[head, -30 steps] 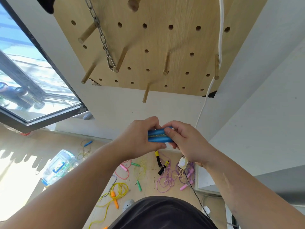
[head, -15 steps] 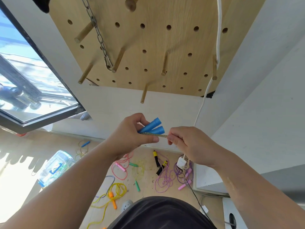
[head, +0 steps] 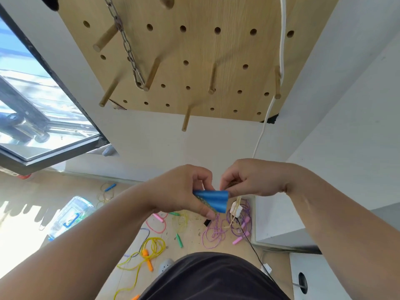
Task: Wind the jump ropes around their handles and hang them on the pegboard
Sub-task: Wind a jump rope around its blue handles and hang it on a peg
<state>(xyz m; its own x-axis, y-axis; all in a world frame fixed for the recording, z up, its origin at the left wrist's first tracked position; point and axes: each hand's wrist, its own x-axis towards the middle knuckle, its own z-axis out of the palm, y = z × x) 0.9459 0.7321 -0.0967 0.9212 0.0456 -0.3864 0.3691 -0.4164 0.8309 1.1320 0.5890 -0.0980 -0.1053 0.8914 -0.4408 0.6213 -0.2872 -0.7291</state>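
My left hand (head: 184,189) grips the pair of blue jump rope handles (head: 213,200), held side by side at chest height below the pegboard. Some yellowish rope is wound on them near my left fingers. My right hand (head: 251,180) pinches that rope just right of the handles; a short length of the rope (head: 238,201) dangles from it. The wooden pegboard (head: 194,50) fills the top of the view, with several bare wooden pegs (head: 212,79) sticking out.
A metal chain (head: 127,46) hangs from a left peg and a white cable (head: 281,40) runs down the board's right side. Loose jump ropes lie on the floor: yellow (head: 151,245), pink (head: 157,221), purple (head: 216,232). A plastic box (head: 69,215) sits left, a white cabinet (head: 277,221) right.
The blue handles dropped from pointing up-right to lying level and lower. My right hand moved back in close to the handles, still pinching the rope.
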